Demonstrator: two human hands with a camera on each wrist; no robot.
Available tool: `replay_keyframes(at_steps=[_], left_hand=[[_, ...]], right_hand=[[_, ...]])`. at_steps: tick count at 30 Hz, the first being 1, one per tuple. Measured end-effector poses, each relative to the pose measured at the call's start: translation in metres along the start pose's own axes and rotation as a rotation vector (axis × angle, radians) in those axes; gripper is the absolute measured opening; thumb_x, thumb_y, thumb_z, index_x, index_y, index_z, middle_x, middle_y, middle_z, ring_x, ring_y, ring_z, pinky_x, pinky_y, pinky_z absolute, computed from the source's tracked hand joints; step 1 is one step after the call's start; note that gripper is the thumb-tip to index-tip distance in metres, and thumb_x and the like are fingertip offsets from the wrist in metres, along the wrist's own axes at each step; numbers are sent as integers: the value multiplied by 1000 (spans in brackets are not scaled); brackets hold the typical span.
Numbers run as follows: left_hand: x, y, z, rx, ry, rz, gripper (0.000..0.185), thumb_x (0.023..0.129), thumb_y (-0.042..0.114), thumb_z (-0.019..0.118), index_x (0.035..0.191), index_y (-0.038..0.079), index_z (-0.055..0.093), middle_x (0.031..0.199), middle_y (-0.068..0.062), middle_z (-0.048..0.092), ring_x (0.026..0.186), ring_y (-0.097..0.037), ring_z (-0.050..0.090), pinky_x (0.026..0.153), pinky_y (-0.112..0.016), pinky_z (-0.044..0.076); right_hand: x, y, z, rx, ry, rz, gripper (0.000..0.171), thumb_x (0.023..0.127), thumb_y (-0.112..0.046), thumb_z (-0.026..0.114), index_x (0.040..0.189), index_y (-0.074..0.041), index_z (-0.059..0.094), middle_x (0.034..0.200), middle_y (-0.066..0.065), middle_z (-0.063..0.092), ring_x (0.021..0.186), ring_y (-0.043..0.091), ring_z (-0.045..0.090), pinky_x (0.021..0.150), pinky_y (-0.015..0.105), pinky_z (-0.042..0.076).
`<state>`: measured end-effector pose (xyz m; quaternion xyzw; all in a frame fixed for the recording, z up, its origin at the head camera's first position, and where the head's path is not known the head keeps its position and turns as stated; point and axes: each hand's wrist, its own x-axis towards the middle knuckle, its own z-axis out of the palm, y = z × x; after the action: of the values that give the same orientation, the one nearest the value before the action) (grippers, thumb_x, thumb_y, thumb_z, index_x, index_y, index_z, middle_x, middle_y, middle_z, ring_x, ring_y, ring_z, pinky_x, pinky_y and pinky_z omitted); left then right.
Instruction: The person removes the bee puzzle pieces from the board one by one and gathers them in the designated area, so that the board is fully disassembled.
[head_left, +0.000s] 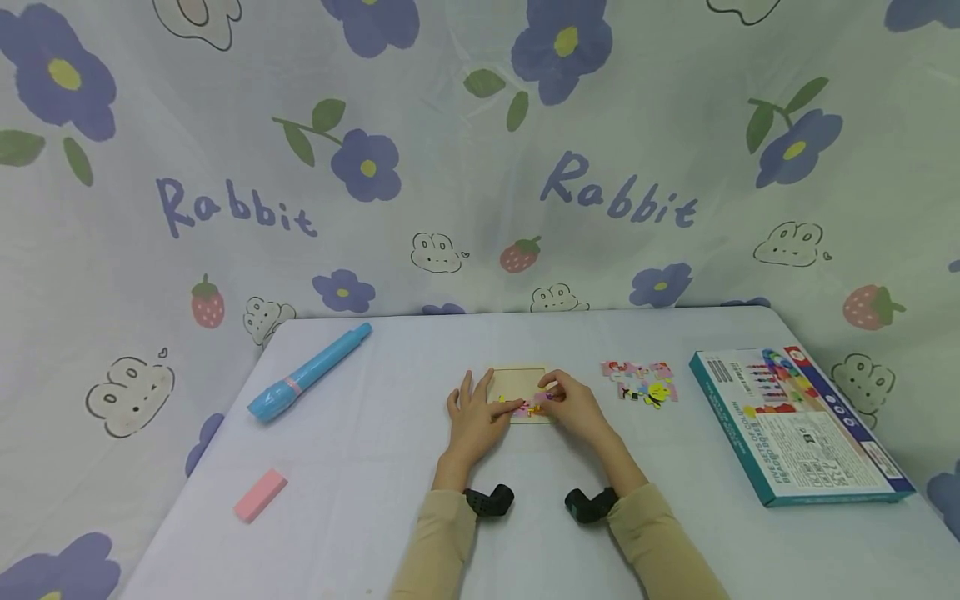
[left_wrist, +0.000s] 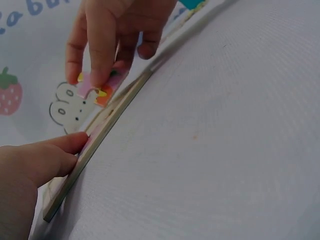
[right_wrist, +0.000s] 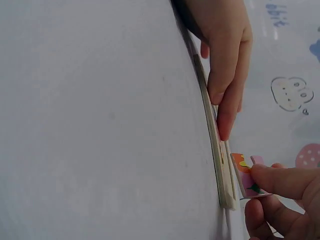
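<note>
A shallow wooden puzzle tray (head_left: 516, 382) lies flat at the table's centre. My left hand (head_left: 477, 402) rests on its left side, fingers laid fairly straight along the tray (right_wrist: 214, 131) and thumb (left_wrist: 60, 149) against its near edge (left_wrist: 102, 137). My right hand (head_left: 553, 397) pinches a pink, yellow and orange puzzle piece (head_left: 536, 407) between thumb and fingers just above the tray's near edge. The piece (left_wrist: 98, 89) is tilted over the tray, and from the right wrist the same piece (right_wrist: 247, 176) stands beside the tray's rim.
Several loose colourful puzzle pieces (head_left: 641, 383) lie right of the tray. A teal printed box (head_left: 799, 427) sits at the far right. A large blue marker (head_left: 307, 372) and a pink eraser (head_left: 260, 494) lie at the left. A flower-print cloth hangs behind.
</note>
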<state>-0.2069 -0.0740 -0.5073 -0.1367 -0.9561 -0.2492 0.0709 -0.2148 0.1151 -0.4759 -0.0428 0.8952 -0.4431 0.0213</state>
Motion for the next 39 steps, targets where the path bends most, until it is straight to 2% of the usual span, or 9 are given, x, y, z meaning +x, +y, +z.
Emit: replay_keyframes(at_steps=[7,18,24,36,39], left_hand=[[-1,0,1,-9,-1,-15,22,89,31,56,106,38,69,152,-3,29,142,-36,9,106,-58,9],[-2,0,0,-36,-2,-16,24,89,29,57,108,37,68,152,-3,28,143,-35,8,107,-56,7],[-2,1,0,-43,-10,-13,24,89,29,56,108,36,68,152,-3,28,143,-36,8,107,-57,7],[-1,0,0,-44,-7,-3,23,89,30,56,108,36,68,152,-4,29,142,-37,9,107,-58,6],[-1,0,0,-41,-3,0,23,89,30,57,108,36,68,152,-3,29,142,-37,10,106,-58,7]], right_hand=[[-1,10,-16,1,26,86,26,83,-13,66,108,-14,58,95,9,62,86,20,55,73,29,46],[-8,31,-52,-24,48,159,29,86,-13,62,114,-9,56,103,15,59,92,25,53,71,29,44],[-15,42,-69,6,49,211,31,87,-17,62,116,-7,54,106,17,57,95,26,53,72,27,44],[-31,61,-94,-21,59,229,30,88,-11,57,117,-2,54,107,23,58,88,25,55,65,24,44],[-35,64,-99,-26,68,245,30,89,-10,56,117,-1,54,111,25,56,91,28,55,66,25,46]])
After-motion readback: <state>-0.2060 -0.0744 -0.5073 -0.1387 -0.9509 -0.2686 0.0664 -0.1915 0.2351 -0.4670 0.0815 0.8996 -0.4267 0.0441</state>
